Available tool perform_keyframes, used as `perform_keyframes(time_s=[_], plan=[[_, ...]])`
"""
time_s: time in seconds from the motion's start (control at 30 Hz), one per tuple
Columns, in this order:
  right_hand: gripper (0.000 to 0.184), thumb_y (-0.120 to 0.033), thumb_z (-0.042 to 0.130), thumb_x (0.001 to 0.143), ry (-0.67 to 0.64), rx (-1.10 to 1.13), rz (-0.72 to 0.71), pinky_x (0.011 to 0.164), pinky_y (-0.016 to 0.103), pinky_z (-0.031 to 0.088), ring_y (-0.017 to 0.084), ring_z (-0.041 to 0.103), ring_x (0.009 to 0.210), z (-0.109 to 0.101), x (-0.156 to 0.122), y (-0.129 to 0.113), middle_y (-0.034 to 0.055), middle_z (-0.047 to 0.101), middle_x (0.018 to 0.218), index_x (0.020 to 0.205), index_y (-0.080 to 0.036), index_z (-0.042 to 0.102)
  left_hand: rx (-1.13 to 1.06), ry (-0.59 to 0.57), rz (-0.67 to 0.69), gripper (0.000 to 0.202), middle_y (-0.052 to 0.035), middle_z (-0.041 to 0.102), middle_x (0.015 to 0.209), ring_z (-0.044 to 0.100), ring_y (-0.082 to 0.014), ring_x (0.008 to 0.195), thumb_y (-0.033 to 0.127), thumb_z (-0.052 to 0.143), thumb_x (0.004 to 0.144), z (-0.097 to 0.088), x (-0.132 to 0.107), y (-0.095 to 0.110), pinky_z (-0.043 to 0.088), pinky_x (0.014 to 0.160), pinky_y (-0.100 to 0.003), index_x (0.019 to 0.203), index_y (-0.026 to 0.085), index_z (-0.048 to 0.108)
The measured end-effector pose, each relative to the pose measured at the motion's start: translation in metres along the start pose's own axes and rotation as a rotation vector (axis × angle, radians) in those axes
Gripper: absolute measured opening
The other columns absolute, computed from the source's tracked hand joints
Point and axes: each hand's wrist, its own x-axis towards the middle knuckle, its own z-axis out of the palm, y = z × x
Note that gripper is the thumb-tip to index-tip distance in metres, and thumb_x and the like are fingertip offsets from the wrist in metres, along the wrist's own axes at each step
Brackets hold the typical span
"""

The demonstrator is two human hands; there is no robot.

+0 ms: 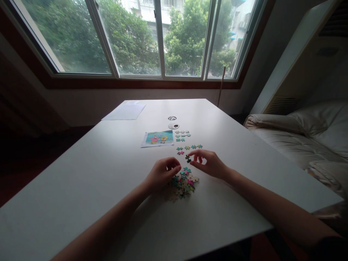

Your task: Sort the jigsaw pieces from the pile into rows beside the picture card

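Observation:
Between the thumb and fingertips of my right hand (208,163) is a dark jigsaw puzzle piece (188,158), raised above the table. My left hand (164,172) hovers at the upper left side of a heap of loose puzzle pieces (185,185), its fingers curled toward the thumb. Whether anything sits in those curled fingers is hidden. Pink, teal, yellow and plain beige pieces show in the heap. Beyond my hands, several separate puzzle pieces (187,147) lie in short rows, and a further group of pieces (182,135) lies above them.
A cartoon picture sheet (159,139) lies left of the rows on the white table (108,163). Two round black-and-white discs (173,126) are farther back. Paper sheets (125,111) rest at the far left corner. A sofa (293,134) stands to the right, below windows ahead.

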Motion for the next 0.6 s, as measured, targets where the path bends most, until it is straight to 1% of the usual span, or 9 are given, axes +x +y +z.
perform_keyframes(time_s=[0.2, 0.3, 0.4, 0.5, 0.6], plan=[[0.023, -0.030, 0.059, 0.077, 0.045, -0.024, 0.029, 0.057, 0.022, 0.043, 0.008, 0.049, 0.055, -0.002, 0.003, 0.000, -0.0005, 0.061, 0.069, 0.097, -0.019, 0.058, 0.001, 0.007, -0.005, 0.017, 0.0005, 0.058, 0.062, 0.047, -0.0097, 0.055, 0.029, 0.051, 0.077, 0.000, 0.001, 0.001, 0.036, 0.051, -0.019, 0.074, 0.014, 0.060], [0.024, -0.029, 0.058, 0.077, 0.060, -0.044, 0.076, 0.057, 0.022, 0.042, 0.008, 0.050, 0.055, -0.006, 0.011, 0.008, -0.0002, 0.061, 0.071, 0.098, -0.019, 0.058, 0.004, 0.012, -0.011, 0.018, 0.0010, 0.057, 0.061, 0.046, -0.0096, 0.054, 0.030, 0.052, 0.077, 0.001, 0.001, 0.002, 0.036, 0.050, -0.019, 0.073, 0.014, 0.061], [0.024, -0.031, 0.057, 0.077, 0.044, -0.081, 0.143, 0.056, 0.022, 0.042, 0.008, 0.050, 0.054, -0.012, 0.027, 0.028, -0.0004, 0.062, 0.072, 0.098, -0.019, 0.059, 0.014, 0.016, -0.015, 0.019, 0.0014, 0.056, 0.060, 0.046, -0.0093, 0.054, 0.030, 0.052, 0.077, 0.002, 0.001, 0.002, 0.035, 0.051, -0.019, 0.073, 0.015, 0.061], [0.024, -0.033, 0.058, 0.075, -0.014, -0.142, 0.222, 0.056, 0.021, 0.041, 0.008, 0.052, 0.056, -0.018, 0.047, 0.057, -0.0001, 0.063, 0.074, 0.095, -0.019, 0.061, 0.019, 0.018, -0.017, 0.019, 0.0014, 0.056, 0.060, 0.045, -0.0094, 0.054, 0.031, 0.051, 0.077, 0.002, 0.001, 0.002, 0.035, 0.051, -0.020, 0.072, 0.015, 0.060], [0.025, -0.035, 0.058, 0.075, -0.060, -0.225, 0.341, 0.061, 0.022, 0.042, 0.009, 0.055, 0.061, -0.020, 0.066, 0.085, -0.0001, 0.065, 0.078, 0.094, -0.020, 0.062, 0.013, 0.015, -0.027, 0.019, 0.0013, 0.055, 0.060, 0.045, -0.0095, 0.054, 0.031, 0.051, 0.077, 0.002, 0.002, 0.002, 0.035, 0.051, -0.020, 0.072, 0.014, 0.060]])
